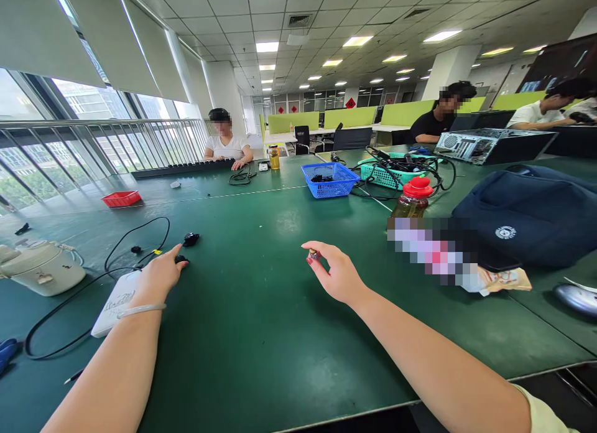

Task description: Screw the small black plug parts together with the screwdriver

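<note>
Both bare forearms extend over the dark green table point(261, 333). Right hand point(336, 276) pinches a small metallic piece point(313, 254), possibly a cap, between thumb and forefinger. Left hand point(161, 272), fingers loosely curled, touches a small black part point(181, 259) beside a flat white plastic box point(114, 303).

- Bright, even light from recessed ceiling panels point(267, 46) and daylight through tall windows point(88, 100) on the left.
- Soft glare on the dark green table top point(261, 333).
- Wide-angle stretching bends the edges; faces are pixelated.

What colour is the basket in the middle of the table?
Blue basket, clearest in the head view.
</note>
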Tool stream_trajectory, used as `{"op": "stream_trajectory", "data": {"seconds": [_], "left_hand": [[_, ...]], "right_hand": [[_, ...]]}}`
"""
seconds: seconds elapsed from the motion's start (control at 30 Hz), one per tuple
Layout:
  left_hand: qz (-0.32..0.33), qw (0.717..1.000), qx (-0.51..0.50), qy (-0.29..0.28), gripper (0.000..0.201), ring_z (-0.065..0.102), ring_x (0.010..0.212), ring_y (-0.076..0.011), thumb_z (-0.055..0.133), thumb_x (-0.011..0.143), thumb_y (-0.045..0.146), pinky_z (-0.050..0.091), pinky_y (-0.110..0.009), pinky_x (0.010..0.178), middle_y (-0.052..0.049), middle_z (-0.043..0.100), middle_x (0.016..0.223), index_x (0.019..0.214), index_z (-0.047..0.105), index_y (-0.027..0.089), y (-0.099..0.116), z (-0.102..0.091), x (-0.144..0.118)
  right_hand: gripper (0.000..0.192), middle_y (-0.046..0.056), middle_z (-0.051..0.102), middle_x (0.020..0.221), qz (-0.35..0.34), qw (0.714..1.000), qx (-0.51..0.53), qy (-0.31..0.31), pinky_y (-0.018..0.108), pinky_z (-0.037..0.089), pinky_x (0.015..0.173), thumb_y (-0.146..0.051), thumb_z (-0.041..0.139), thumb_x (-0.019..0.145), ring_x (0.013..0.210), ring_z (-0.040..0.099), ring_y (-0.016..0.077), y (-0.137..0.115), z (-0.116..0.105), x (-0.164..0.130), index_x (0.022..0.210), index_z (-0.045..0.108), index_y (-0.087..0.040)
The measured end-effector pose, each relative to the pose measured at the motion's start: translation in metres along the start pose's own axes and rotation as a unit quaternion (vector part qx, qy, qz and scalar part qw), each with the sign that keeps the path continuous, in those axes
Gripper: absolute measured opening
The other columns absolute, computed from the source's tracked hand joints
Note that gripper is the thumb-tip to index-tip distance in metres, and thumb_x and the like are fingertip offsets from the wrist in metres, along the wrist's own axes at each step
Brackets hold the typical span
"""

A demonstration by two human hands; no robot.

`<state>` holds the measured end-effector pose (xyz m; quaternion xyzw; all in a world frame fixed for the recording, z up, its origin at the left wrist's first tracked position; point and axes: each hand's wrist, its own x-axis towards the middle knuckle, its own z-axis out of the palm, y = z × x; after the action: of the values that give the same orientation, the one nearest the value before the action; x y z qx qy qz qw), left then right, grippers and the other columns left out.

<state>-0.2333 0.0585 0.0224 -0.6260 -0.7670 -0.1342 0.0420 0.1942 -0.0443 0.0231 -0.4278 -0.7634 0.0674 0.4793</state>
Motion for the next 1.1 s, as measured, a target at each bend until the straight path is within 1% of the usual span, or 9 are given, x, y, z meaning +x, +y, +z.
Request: {"op": "stream_trajectory", "data": {"seconds": [0.07, 0.17, 0.3, 0.43, 0.5, 0.6, 0.73, 0.93, 1.1], "left_hand": [[-0.025, 0.998, 0.059, 0.019, 0.065, 0.058, 0.114, -0.0416, 0.058, 0.085, 0.048, 0.047, -0.048, 0.091, -0.025, 0.065, 0.118, 0.138, 0.051, 0.01, 0.002, -0.006, -0.005], [-0.066, 0.986, 0.146, 0.036, 0.066, 0.044, 0.125, -0.045, 0.058, 0.082, 0.056, 0.043, -0.049, 0.096, -0.028, 0.056, 0.13, 0.122, 0.061, 0.004, 0.0, -0.009, -0.009], [-0.117, 0.974, 0.192, -0.035, 0.051, 0.038, 0.128, -0.0465, 0.054, 0.081, 0.049, 0.041, -0.052, 0.096, -0.024, 0.055, 0.132, 0.106, 0.069, 0.009, -0.007, -0.004, -0.007], [-0.102, 0.978, 0.174, -0.055, 0.042, 0.038, 0.129, -0.0442, 0.055, 0.07, 0.024, 0.041, -0.05, 0.097, -0.027, 0.053, 0.133, 0.105, 0.069, 0.005, -0.007, -0.002, -0.007], [-0.111, 0.978, 0.167, -0.05, 0.043, 0.04, 0.127, -0.0426, 0.054, 0.067, 0.018, 0.042, -0.049, 0.095, -0.025, 0.054, 0.132, 0.105, 0.068, 0.006, -0.004, -0.005, -0.008], [-0.118, 0.982, 0.146, -0.001, 0.039, 0.046, 0.122, -0.0398, 0.047, 0.078, 0.023, 0.045, -0.046, 0.093, -0.023, 0.054, 0.131, 0.109, 0.065, 0.005, 0.001, -0.01, -0.009], [-0.052, 0.994, 0.08, 0.062, 0.041, 0.053, 0.118, -0.0346, 0.034, 0.092, 0.026, 0.046, -0.041, 0.094, -0.028, 0.058, 0.12, 0.112, 0.059, 0.0, 0.007, -0.013, -0.009], [-0.049, 0.997, 0.05, 0.014, 0.034, 0.061, 0.108, -0.0332, 0.037, 0.094, 0.029, 0.049, -0.041, 0.091, -0.019, 0.064, 0.114, 0.113, 0.058, 0.011, 0.013, -0.012, -0.009], [-0.045, 0.998, 0.036, 0.001, 0.042, 0.06, 0.111, -0.0371, 0.045, 0.092, 0.033, 0.048, -0.045, 0.091, -0.022, 0.064, 0.118, 0.125, 0.054, 0.009, 0.016, -0.012, -0.01]], "right_hand": [[0.025, 0.002, 0.07, 0.089, 0.001, 1.0, 0.002, -0.001, 0.036, 0.054, 0.081, -0.02, 0.049, 0.092, 0.081, 0.066, 0.0184, 0.0, 0.0, 0.0, 0.114, 0.06, -0.025], [0.026, 0.002, 0.07, 0.089, 0.002, 1.0, 0.005, -0.004, 0.036, 0.054, 0.081, -0.02, 0.049, 0.092, 0.081, 0.066, 0.0183, 0.001, 0.0, 0.0, 0.115, 0.06, -0.026], [0.026, 0.003, 0.07, 0.09, 0.003, 1.0, 0.008, -0.003, 0.037, 0.054, 0.08, -0.021, 0.049, 0.092, 0.081, 0.066, 0.0185, 0.003, 0.001, 0.0, 0.115, 0.06, -0.026], [0.026, 0.002, 0.07, 0.089, -0.002, 1.0, 0.009, 0.001, 0.037, 0.054, 0.081, -0.021, 0.049, 0.092, 0.081, 0.066, 0.0185, 0.003, 0.001, -0.001, 0.115, 0.06, -0.027], [0.026, 0.002, 0.07, 0.089, -0.003, 1.0, 0.008, 0.0, 0.037, 0.054, 0.081, -0.02, 0.049, 0.092, 0.081, 0.066, 0.0186, 0.004, 0.001, -0.001, 0.115, 0.06, -0.027], [0.026, 0.002, 0.07, 0.09, -0.001, 1.0, 0.006, -0.001, 0.037, 0.054, 0.08, -0.02, 0.049, 0.092, 0.081, 0.066, 0.0189, 0.004, 0.001, -0.001, 0.115, 0.059, -0.027], [0.026, 0.002, 0.07, 0.09, -0.005, 1.0, 0.007, 0.001, 0.036, 0.054, 0.079, -0.02, 0.049, 0.092, 0.081, 0.066, 0.0186, 0.005, 0.001, -0.001, 0.115, 0.06, -0.026], [0.026, 0.002, 0.071, 0.092, -0.005, 1.0, 0.006, 0.005, 0.036, 0.054, 0.081, -0.02, 0.051, 0.092, 0.081, 0.066, 0.0183, 0.005, 0.003, -0.001, 0.115, 0.06, -0.027], [0.026, 0.002, 0.07, 0.09, -0.01, 1.0, 0.008, 0.007, 0.036, 0.053, 0.08, -0.02, 0.05, 0.092, 0.079, 0.065, 0.0181, 0.004, 0.002, 0.0, 0.115, 0.06, -0.026]]}}
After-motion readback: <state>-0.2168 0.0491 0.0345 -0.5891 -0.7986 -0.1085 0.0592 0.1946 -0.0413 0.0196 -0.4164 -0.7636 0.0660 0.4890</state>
